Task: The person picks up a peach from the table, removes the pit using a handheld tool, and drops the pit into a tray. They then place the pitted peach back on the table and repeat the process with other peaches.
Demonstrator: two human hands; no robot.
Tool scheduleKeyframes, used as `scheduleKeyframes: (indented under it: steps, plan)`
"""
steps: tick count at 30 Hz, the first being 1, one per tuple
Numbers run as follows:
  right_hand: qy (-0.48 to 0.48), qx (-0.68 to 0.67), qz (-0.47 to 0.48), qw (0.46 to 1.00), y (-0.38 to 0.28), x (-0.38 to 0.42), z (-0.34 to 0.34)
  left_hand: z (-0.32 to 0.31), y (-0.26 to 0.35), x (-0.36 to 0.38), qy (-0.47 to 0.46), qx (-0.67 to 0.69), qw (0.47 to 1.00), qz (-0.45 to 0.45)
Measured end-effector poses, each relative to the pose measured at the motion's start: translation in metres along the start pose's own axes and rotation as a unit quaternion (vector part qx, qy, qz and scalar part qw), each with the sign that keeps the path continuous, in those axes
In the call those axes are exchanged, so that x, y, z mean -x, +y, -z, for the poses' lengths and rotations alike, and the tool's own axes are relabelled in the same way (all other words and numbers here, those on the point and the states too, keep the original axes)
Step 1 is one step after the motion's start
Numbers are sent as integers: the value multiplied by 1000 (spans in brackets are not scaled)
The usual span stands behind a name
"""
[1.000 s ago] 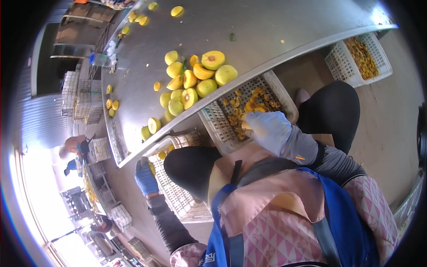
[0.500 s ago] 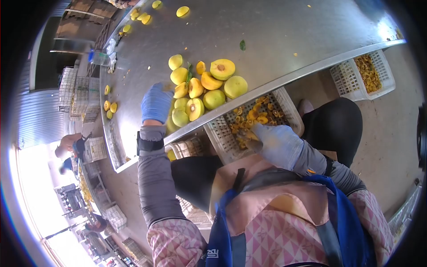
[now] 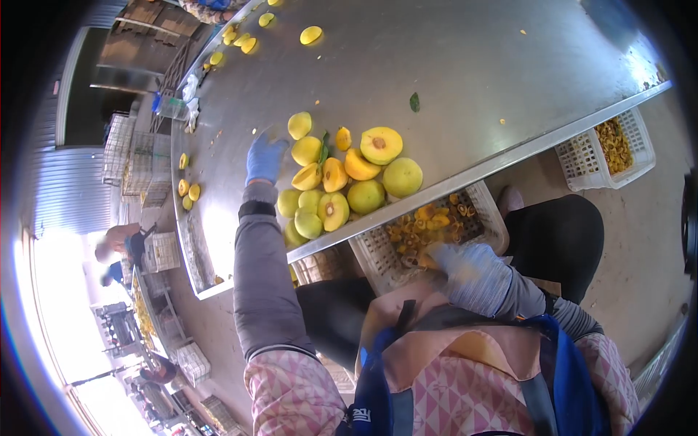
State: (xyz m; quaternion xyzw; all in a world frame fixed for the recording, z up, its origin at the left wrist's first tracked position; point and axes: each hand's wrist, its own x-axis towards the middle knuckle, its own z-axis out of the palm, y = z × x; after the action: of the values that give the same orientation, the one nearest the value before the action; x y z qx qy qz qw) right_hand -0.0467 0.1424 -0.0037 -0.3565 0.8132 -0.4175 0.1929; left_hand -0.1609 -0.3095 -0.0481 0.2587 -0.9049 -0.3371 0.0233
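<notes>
My left hand [image 3: 265, 160], in a blue glove, reaches over the metal table just left of a heap of yellow-green peaches. Its fingers point away from me and are smeared, so any hold is hidden. In the heap are a whole-looking green peach [image 3: 402, 177], a cut half showing its pit [image 3: 333, 211] and a larger cut half [image 3: 381, 146]. Below the table edge, my right hand [image 3: 469, 275], in a pale stained glove, is curled at the near side of a white crate [image 3: 374, 265]. Something small and blurred is at its fingertips. Orange pits and scraps [image 3: 429, 221] lie in that crate.
The metal table [image 3: 465, 80] has a raised front edge above my knees. More peach halves [image 3: 311, 35] lie toward its far left side, and a leaf [image 3: 414, 102] rests mid-table. Another crate [image 3: 582, 156] of scraps stands right. A person [image 3: 120, 243] is at the left background.
My left hand has moved slightly farther away past the heap, uncovering green peaches at its left side. My right hand has drawn back a little toward me. The whole view has shifted slightly.
</notes>
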Motion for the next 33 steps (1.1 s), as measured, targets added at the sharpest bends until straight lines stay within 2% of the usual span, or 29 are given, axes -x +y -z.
scheduleKeyframes:
  steps: [4, 6, 7, 9, 10, 11, 12, 14, 15, 17, 18, 20, 21, 22, 24, 26, 28, 29, 33]
  plan:
    - [-11, -12, -9, 1000, 2, -4, -1, -31, 60, -9, -20, -72, 995, -59]
    - [-7, -11, -8, 1000, 1, -3, 0, -36, 77, -12, -3, -285, 959, -3]
    - [-10, -8, -12, 1000, 1, -3, 1, -35, 80, -11, -4, -286, 958, -8]
    - [-5, -8, -20, 1000, 1, -2, 2, -28, 84, -4, 8, -178, 983, -49]
    - [26, -31, -17, 999, 2, -2, 2, -21, 82, 1, 4, -180, 982, -54]
    - [55, -55, -13, 997, 3, -1, 0, -11, 77, 10, -45, 93, 992, -77]
    - [58, -56, -17, 997, 5, -2, -3, -5, 72, 23, -91, 360, 924, -91]
    - [109, -124, 19, 986, 8, -4, -9, -9, 116, 97, -149, 524, 835, -77]
    - [109, -125, 9, 986, 6, -3, -8, -20, 130, 126, -156, 526, 833, -70]
    - [81, -116, -10, 990, 1, -3, -7, -38, 145, 171, -139, 647, 749, 37]
    - [82, -115, -21, 990, 0, -2, -7, -48, 127, 179, -239, 653, 718, -19]
    - [133, -106, 19, 985, -2, -3, -7, -71, 131, 210, -250, 654, 713, -28]
    - [156, -104, 37, 982, -3, 0, -10, -75, 140, 232, -200, 655, 728, 20]
    - [156, -104, 31, 982, -4, 2, -12, -83, 152, 246, -203, 656, 726, 25]
    - [189, -104, 24, 976, -5, 4, -13, -97, 174, 267, -47, 587, 807, 37]
    - [191, -98, 21, 977, -7, 6, -12, -101, 179, 281, -50, 597, 800, 20]
    - [223, -84, 27, 971, -4, 4, -17, -105, 176, 284, -31, 566, 824, -29]
    - [225, -84, 27, 970, -1, 3, -19, -105, 171, 284, -51, 571, 818, -44]
    - [216, -54, 46, 974, -1, 3, -19, -107, 173, 289, -57, 540, 837, -70]
